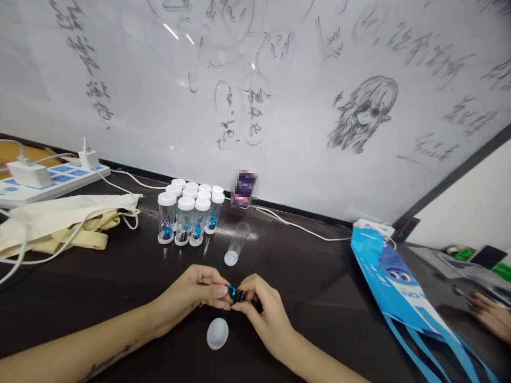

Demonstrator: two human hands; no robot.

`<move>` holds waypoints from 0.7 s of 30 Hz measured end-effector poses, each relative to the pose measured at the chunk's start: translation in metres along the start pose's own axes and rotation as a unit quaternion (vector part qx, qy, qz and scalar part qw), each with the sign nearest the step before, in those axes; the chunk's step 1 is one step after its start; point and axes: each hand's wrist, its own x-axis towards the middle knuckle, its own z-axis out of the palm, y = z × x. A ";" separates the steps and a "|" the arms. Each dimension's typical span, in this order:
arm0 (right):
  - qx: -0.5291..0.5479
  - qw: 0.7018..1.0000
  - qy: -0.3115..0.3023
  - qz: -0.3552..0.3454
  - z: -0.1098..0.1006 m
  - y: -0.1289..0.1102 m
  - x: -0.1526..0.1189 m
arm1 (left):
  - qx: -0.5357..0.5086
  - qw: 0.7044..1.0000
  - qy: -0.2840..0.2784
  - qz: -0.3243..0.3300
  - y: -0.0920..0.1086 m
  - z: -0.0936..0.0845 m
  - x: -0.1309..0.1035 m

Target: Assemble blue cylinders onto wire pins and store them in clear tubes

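Observation:
Both hands meet over the dark table, pinching a small blue and black part (235,293) between them. My left hand (202,287) grips its blue end, and my right hand (261,303) has thumb and finger closed on the black end. The part's exact kind is too small to make out. Just in front of the hands lies a loose white cap (217,333). Behind them a clear tube (238,242) without a top cap stands on its white base. Farther back on the left, several white-capped clear tubes (186,221) stand grouped, with small blue pieces inside.
A white power strip (59,178) with plugs and a cream cloth bag (67,218) lie at left. A phone (244,189) leans on the whiteboard (287,133). White cables run along its base. A blue bag (389,276) lies right; beyond it is another person's hand (491,314).

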 end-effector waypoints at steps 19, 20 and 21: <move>0.011 1.000 -0.018 0.006 -0.003 -0.005 0.001 | -0.014 1.000 -0.006 0.004 -0.001 -0.001 0.000; 0.014 1.000 -0.018 0.008 -0.003 -0.006 0.001 | -0.014 1.000 -0.005 0.004 -0.001 -0.001 0.000; 0.015 1.000 -0.019 0.011 -0.003 -0.006 0.001 | -0.014 1.000 -0.004 0.003 -0.001 -0.001 0.000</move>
